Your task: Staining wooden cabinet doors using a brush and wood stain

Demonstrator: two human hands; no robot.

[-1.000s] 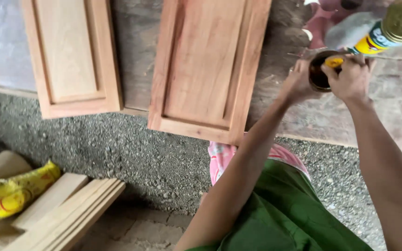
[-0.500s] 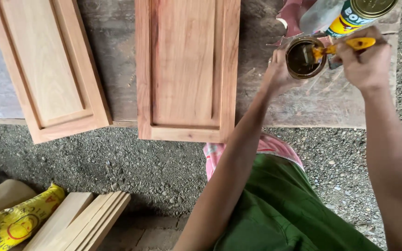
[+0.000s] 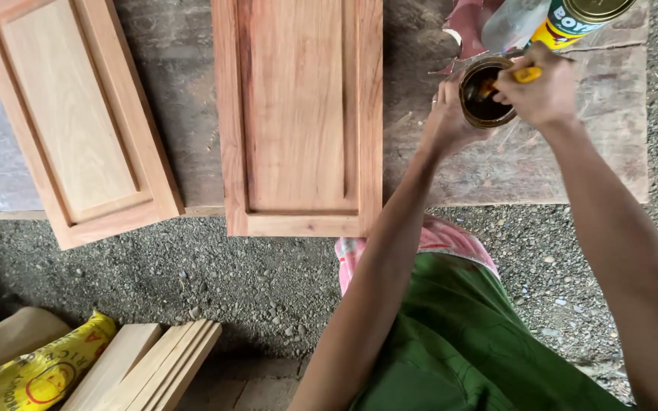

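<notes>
Hands are busy at the small round can (image 3: 487, 94) on the bench (image 3: 573, 160). Left hand (image 3: 448, 114) wraps around its side. Right hand (image 3: 542, 93) pinches a yellow-handled brush (image 3: 525, 74) that dips into the dark liquid. Nearby lies a reddish cabinet door (image 3: 298, 114).

One head-worn view looks steeply down, probably from standing height.

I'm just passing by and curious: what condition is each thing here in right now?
Small can: open, dark liquid inside, steadied by left hand.
Yellow-handled tool: held by right hand, tip in the can.
Middle door panel: flat, reddish.
Left door panel: flat, pale.
Yellow sack: crumpled.
</notes>
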